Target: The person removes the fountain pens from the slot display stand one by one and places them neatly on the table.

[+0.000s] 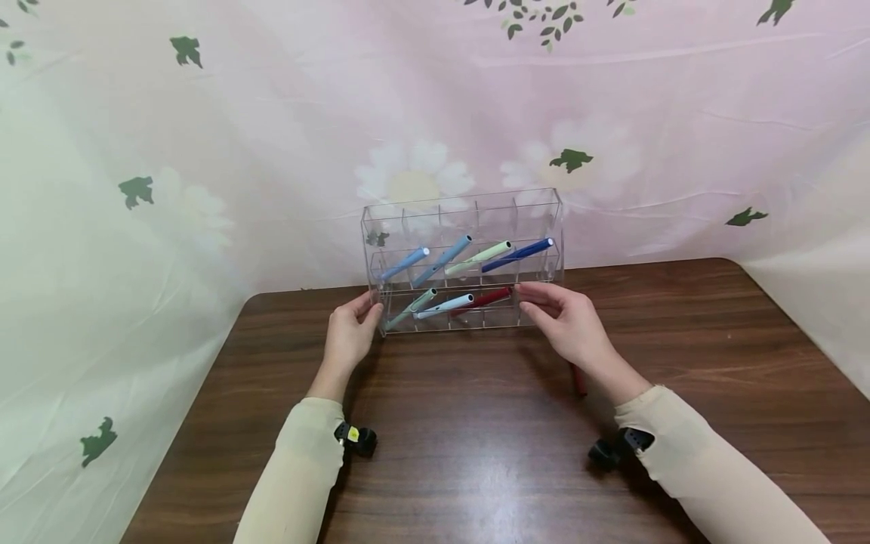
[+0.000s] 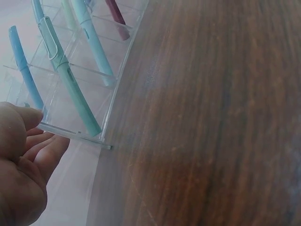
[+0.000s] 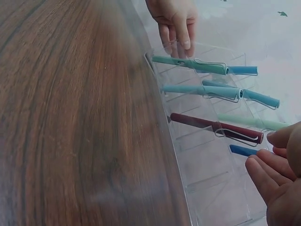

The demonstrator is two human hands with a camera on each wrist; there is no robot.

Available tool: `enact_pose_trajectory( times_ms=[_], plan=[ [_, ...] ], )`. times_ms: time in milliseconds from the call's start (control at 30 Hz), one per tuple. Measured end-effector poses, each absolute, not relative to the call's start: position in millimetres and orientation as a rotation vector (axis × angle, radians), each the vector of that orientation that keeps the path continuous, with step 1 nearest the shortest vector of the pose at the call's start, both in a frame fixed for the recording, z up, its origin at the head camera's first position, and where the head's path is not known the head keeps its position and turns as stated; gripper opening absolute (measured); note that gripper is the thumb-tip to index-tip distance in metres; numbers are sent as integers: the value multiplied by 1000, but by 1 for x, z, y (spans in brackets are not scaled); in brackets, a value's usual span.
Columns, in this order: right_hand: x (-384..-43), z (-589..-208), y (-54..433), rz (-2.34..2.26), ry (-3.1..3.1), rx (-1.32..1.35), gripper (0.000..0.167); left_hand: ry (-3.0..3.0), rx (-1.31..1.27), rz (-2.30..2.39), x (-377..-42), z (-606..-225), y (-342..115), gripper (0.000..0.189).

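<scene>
A clear acrylic pen stand (image 1: 469, 329) stands on the table, with pens leaning in its compartments. My left hand (image 1: 350, 332) grips its left side panel, thumb in front and fingers outside. My right hand (image 1: 567, 317) is beside the cap end of a dark red pen (image 1: 482, 299) in the lower row; in the right wrist view its fingertips (image 3: 256, 165) lie just off that pen, holding nothing. Left of the red pen are a pale blue pen (image 1: 444, 306) and a green pen (image 2: 77, 96). The upper row holds a dark blue pen (image 1: 518, 255) and a pale green pen (image 1: 478, 258).
Two more blue pens, a light one (image 1: 405, 262) and a greyer one (image 1: 442, 261), lean at the upper left. Another red pen (image 1: 578, 380) lies on the wooden table (image 1: 435, 453), partly under the right wrist. A flowered cloth (image 1: 292, 151) hangs behind the stand.
</scene>
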State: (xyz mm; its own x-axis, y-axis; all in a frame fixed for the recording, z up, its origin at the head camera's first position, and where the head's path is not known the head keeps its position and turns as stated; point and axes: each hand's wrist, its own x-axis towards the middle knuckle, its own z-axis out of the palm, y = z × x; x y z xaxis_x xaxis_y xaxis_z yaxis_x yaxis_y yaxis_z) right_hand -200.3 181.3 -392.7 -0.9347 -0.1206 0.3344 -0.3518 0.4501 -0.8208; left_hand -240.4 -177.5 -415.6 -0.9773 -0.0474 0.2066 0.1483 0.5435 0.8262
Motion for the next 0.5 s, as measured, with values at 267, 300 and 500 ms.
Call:
enact_pose_trajectory(
  times_ms=[267,300,500],
  plan=[
    [-205,-395,173,1550,-2451,389,37,-2579,-93,-1394,-241,-416,-179,38],
    [-206,-396,172,1555,-2446,384,37,-2580,-94,-1394,-241,-416,-179,38],
    [-210,-398,166,1547,-2448,350,37,-2581,-95,-1397,-241,-416,-179,38]
  ],
)
